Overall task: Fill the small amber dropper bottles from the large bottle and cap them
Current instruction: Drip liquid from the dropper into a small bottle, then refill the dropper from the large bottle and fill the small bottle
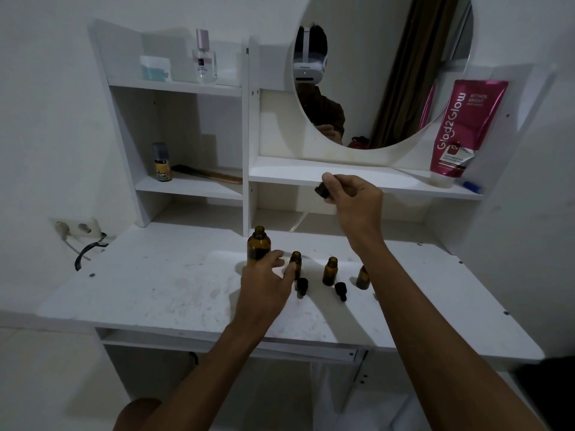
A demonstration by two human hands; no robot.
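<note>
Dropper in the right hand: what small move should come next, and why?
Probably lower the dropper so its glass tip enters the open mouth of the leftmost small bottle. The right hand pinches it raised above the desk, tip pointing down, while the left hand is at that bottle, seemingly to steady it. The large bottle stands open beside it.

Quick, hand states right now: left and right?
Left hand: touches the leftmost small amber glass bottle; grip cannot be told.
Right hand: pinches a black dropper cap with glass pipette.
</note>
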